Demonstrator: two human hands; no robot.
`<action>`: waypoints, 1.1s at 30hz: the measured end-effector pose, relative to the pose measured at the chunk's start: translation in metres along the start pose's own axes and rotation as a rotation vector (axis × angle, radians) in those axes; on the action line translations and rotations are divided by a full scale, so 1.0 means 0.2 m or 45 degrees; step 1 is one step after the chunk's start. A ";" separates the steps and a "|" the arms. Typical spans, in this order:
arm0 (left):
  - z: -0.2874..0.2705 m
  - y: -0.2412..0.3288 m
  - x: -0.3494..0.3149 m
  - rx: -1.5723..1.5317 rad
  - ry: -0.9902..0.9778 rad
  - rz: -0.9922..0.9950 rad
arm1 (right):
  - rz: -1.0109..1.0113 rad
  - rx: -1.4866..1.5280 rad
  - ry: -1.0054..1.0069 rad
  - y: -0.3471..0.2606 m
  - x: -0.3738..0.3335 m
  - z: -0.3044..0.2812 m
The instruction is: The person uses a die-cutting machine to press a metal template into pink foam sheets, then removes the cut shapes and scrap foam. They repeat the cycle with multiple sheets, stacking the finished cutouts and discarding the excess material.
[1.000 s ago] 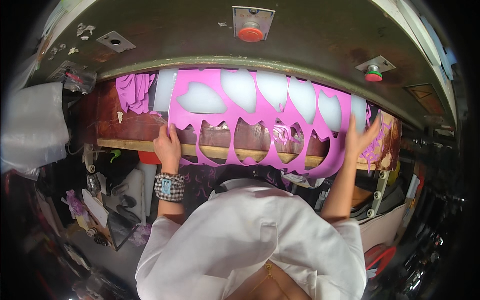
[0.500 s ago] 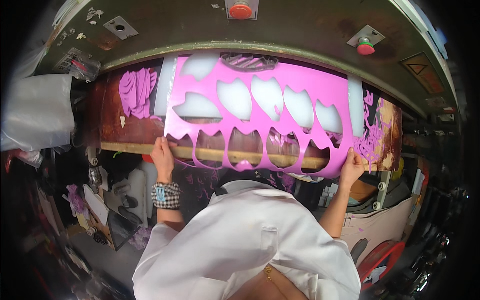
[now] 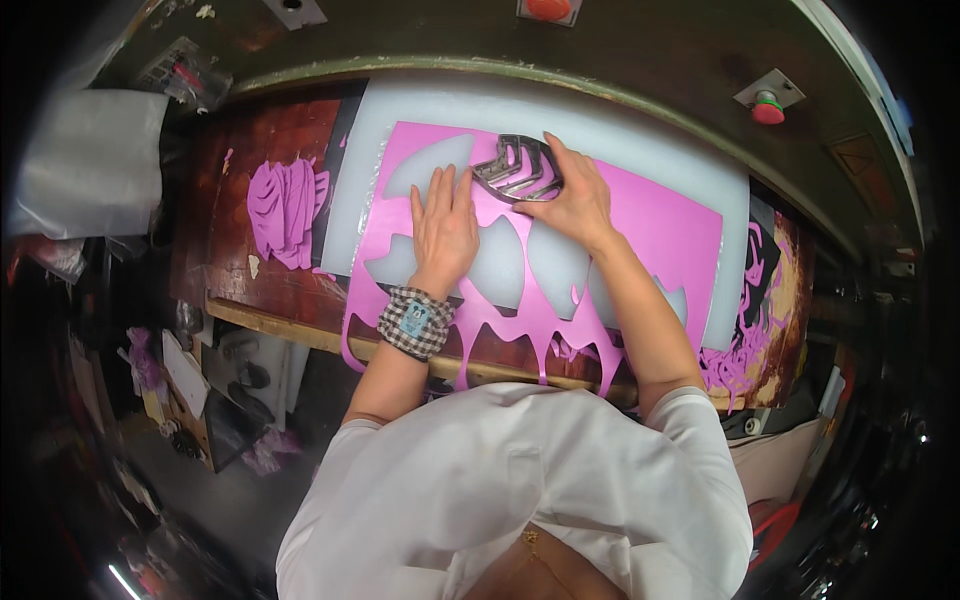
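Note:
A pink sheet (image 3: 660, 215) with several leaf-shaped holes lies on a whitish board (image 3: 735, 260), its cut-out near part hanging over the table's front edge. My right hand (image 3: 582, 195) grips the right side of a dark metal cutting die (image 3: 520, 168), thumb at its near edge and fingers at the far one. The die rests on uncut pink material right of the upper left hole. Just left of the die, my left hand (image 3: 445, 235) lies flat on the sheet with fingers stretched out. A checkered band (image 3: 416, 322) circles my left wrist.
A green machine beam (image 3: 420, 40) runs across the far side, with a red button (image 3: 768, 110) at right. Folded pink material (image 3: 285, 215) lies on the red-brown table (image 3: 215, 240) at left. Pink scraps (image 3: 735, 370) heap at right. A grey plastic cover (image 3: 85, 165) hangs far left.
Both hands have left the sheet's near corners and moved up onto it. The sheet now lies farther onto the board. My right hand has taken hold of the cutting die.

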State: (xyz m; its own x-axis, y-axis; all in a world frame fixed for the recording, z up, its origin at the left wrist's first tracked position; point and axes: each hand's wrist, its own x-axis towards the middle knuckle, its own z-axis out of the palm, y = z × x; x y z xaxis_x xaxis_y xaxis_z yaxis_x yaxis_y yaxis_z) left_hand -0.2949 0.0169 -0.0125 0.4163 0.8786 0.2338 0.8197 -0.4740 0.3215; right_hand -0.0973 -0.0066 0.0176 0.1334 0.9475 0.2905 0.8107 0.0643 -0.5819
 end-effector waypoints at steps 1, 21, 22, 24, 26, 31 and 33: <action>0.01 -0.01 -0.01 0.007 -0.009 0.042 | 0.111 0.218 -0.022 0.03 0.02 -0.01; -0.19 0.85 -0.21 -1.112 -0.540 0.619 | 0.867 1.592 0.731 -0.22 -0.83 -0.68; -0.16 0.89 -0.24 -1.151 -0.454 0.678 | 0.903 1.617 0.715 -0.23 -0.86 -0.70; -0.12 0.85 -0.22 -1.033 -0.345 0.810 | 0.968 1.753 0.763 -0.20 -0.90 -0.74; -0.11 0.75 -0.16 -1.027 -0.356 0.433 | 1.030 1.967 0.891 -0.15 -0.93 -0.78; -0.20 0.30 0.04 -0.672 -0.406 -0.272 | 0.749 0.626 0.730 0.04 -0.83 -0.84; -0.21 0.21 0.04 -0.751 -0.518 -0.454 | 0.670 0.595 0.620 0.11 -0.72 -0.83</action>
State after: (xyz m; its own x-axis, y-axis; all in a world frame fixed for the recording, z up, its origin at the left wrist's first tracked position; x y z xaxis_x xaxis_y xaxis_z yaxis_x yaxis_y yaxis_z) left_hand -0.2745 0.0012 0.0418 0.3723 0.8813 -0.2910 0.6344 -0.0128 0.7729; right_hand -0.0028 -0.1933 0.0895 0.7432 0.6571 0.1261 0.2703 -0.1224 -0.9550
